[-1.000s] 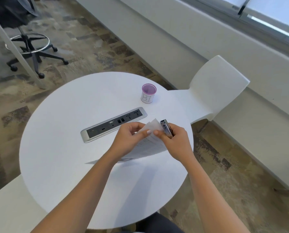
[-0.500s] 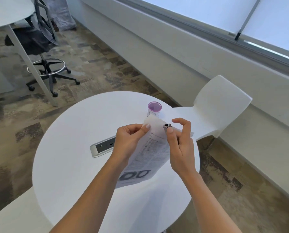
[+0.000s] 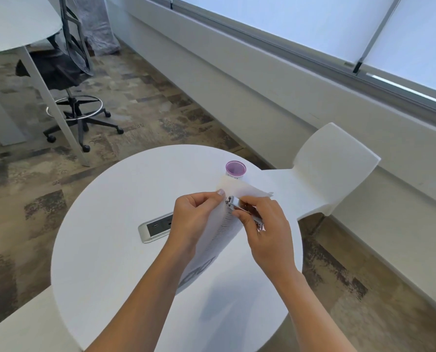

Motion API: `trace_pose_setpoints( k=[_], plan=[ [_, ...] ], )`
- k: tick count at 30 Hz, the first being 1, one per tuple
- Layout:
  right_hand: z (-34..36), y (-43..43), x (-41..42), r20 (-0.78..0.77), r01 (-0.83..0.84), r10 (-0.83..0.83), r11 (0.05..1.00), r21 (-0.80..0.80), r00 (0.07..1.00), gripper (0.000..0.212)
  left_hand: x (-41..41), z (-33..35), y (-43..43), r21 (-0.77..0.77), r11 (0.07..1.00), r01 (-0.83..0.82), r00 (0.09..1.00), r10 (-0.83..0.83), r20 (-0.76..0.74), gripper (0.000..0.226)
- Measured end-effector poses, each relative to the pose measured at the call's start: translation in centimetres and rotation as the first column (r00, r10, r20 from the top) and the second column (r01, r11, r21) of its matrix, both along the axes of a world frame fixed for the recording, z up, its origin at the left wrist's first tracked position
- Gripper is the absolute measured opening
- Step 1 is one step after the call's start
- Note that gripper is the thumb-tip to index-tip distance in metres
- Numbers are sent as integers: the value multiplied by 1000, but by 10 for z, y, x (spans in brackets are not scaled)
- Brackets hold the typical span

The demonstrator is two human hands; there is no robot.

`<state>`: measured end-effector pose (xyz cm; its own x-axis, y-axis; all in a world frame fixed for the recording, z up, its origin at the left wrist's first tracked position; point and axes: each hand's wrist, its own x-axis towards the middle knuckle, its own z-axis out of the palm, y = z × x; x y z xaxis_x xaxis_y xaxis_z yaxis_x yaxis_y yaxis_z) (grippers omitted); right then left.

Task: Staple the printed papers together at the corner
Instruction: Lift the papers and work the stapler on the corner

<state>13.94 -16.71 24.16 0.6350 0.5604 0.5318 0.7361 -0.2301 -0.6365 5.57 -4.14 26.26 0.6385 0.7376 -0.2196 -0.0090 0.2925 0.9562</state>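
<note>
right hand holds small shiny stapler | left hand pinches papers near far corner | papers light, floppy; best held close to that corner

Matt white table top; thin printed paper sheets; shiny chrome metal stapler; brushed metal socket panel; translucent purple plastic cup; smooth white moulded chair.
</note>
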Motion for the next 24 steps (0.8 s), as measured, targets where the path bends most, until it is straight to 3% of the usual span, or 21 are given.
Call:
trace_pose_setpoints(
  k=[7,18,20,24],
  plan=[
    [7,-2,-5,146,46,-52,998,40,988,14,-2,9,-5,80,995,-56,998,57,-12,18],
    [14,-4,-6,412,130,-121,992,7,903,26,-7,12,-6,101,995,17,999,-11,-53,19],
    [13,-3,-7,369,116,-117,993,24,922,27,-7,12,-6,108,994,31,998,-25,-52,18],
    [12,-3,-9,82,50,-58,994,93,995,22,-9,11,-6,66,997,35,999,-34,-18,15]
  ],
)
